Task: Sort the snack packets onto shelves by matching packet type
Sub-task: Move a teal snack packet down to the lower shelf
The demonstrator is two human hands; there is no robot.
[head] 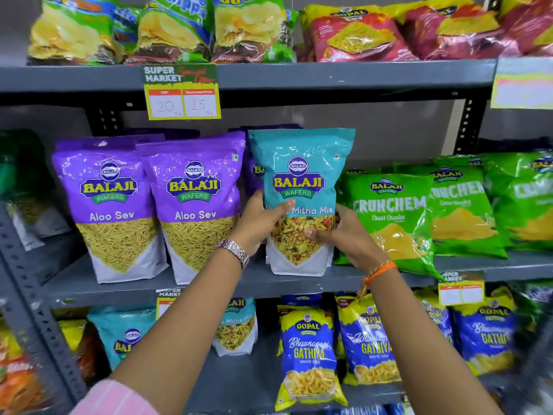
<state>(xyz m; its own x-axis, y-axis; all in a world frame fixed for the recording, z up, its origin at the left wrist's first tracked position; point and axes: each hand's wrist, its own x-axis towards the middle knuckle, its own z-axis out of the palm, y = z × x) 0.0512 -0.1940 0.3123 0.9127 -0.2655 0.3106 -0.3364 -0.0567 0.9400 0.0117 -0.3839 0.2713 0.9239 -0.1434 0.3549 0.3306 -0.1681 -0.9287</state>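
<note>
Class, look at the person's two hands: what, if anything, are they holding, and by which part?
Both hands, left hand and right hand, hold the teal Khatta Mitha Mix packet by its lower-middle sides, thumbs across the front.

Teal Balaji Khatta Mitha Mix packet [300, 202] upright on the middle shelf [209, 283], my left hand [263, 223] and right hand [344, 235] on its lower sides. Just left: two purple Aloo Sev packets [155, 202], standing. Just right: green Crunchem packets [419, 217], leaning back. Lower shelf holds two more teal Mitha Mix packets [236, 324], upright, left of blue-yellow Gopal Gathiya packets [311, 351].
</note>
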